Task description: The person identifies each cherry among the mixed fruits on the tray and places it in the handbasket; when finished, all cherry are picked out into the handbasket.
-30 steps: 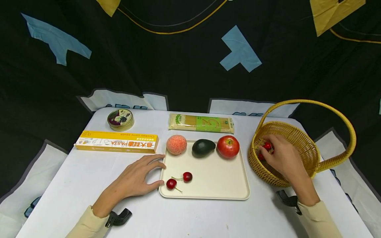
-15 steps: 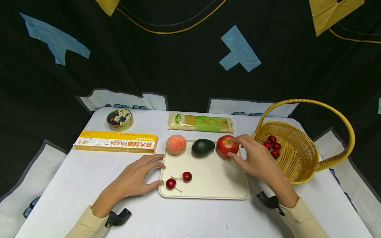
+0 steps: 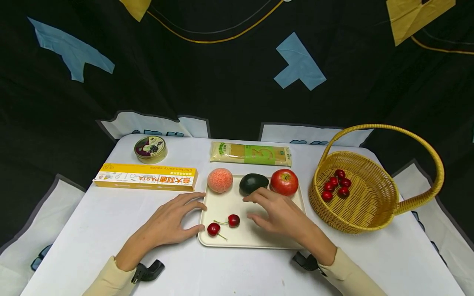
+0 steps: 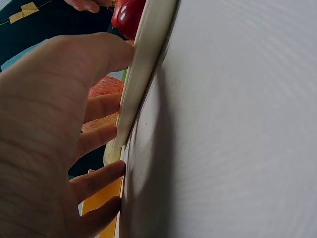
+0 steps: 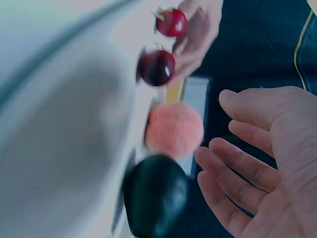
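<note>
On a cream tray (image 3: 219, 205) lie two cherries (image 3: 233, 220) with stems, near its left end. Along the far edge sit a speckled pink peach (image 3: 220, 180), a dark green avocado (image 3: 253, 181) and a round red fruit (image 3: 284, 182), apple or pomegranate. My left hand (image 3: 166, 222) rests at the tray's left edge, fingertips and thumb against the rim in the left wrist view. Over the tray, right of the cherries, hovers my right hand (image 3: 283, 213), its fingers loosely bent and holding nothing. The right wrist view shows the avocado (image 5: 156, 196) apart from those fingers.
A yellow wicker basket (image 3: 386, 220) with a tall handle stands to the right, several cherries (image 3: 343, 192) inside. Behind the tray lies a pack of noodles (image 3: 252, 153). At left are a yellow pasta box (image 3: 146, 176) and a round tin (image 3: 150, 149).
My right hand has left the basket, passed by the red fruit and moved left over the tray. Cherries in the basket are now uncovered. My left hand has stayed at the tray edge.
</note>
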Demonstrator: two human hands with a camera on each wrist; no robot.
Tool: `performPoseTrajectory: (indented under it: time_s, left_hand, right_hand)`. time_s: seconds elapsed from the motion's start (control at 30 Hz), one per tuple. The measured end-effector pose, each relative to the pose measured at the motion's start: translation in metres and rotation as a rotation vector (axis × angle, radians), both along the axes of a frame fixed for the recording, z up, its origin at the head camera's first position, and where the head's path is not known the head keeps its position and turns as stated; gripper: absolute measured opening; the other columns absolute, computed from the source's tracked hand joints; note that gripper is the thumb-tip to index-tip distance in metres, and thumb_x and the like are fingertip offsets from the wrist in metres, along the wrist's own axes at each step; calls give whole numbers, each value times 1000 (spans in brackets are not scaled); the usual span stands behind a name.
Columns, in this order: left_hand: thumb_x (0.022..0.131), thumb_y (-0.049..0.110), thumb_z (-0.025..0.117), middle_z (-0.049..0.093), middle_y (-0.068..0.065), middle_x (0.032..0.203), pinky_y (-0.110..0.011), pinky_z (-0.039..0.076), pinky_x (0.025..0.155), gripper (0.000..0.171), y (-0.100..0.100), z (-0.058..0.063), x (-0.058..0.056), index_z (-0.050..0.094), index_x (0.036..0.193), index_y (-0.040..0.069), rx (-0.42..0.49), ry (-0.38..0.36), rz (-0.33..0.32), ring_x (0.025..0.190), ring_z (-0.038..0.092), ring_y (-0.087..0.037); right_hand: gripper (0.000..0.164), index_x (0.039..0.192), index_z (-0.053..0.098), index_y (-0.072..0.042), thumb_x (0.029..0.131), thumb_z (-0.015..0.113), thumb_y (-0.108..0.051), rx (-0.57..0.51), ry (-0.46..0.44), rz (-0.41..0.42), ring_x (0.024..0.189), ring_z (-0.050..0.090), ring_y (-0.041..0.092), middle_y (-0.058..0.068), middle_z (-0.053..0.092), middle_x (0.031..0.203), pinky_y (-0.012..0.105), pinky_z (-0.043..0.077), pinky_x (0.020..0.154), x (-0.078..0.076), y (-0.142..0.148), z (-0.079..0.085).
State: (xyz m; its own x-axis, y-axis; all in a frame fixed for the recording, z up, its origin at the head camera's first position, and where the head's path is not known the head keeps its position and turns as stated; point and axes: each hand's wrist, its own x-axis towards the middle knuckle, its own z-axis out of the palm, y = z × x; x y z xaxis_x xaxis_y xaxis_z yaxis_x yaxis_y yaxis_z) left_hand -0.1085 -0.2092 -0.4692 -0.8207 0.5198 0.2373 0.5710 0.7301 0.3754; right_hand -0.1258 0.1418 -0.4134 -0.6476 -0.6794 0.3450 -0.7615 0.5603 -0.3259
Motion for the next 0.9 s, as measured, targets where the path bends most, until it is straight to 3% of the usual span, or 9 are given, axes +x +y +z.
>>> performPoseTrajectory:
  time_s: [0.27,0.6,0.9]
  left_hand:
    - [89,46,86,55,2,159,-57,53,107,40,0,-1,1,73,123,30,-16,-13,14,145,54,-28]
    - [88,46,86,56,2,159,-54,51,111,41,0,-3,-1,73,123,28,-21,8,3,145,54,-26]
    - [87,44,87,57,2,157,-53,52,109,41,0,-4,-1,73,122,28,-13,29,3,143,55,-26]
  right_hand:
    - [34,129,74,-21,96,82,-26,108,-110,69,110,67,7,-8,67,126,30,58,94,10,-24,-13]
    - [30,127,75,-18,97,81,-20,147,-122,137,117,67,11,-3,69,132,31,58,98,15,-35,-26]
    - [21,113,78,-20,94,84,-13,153,-78,119,103,68,9,-5,71,115,25,59,87,14,-34,-27]
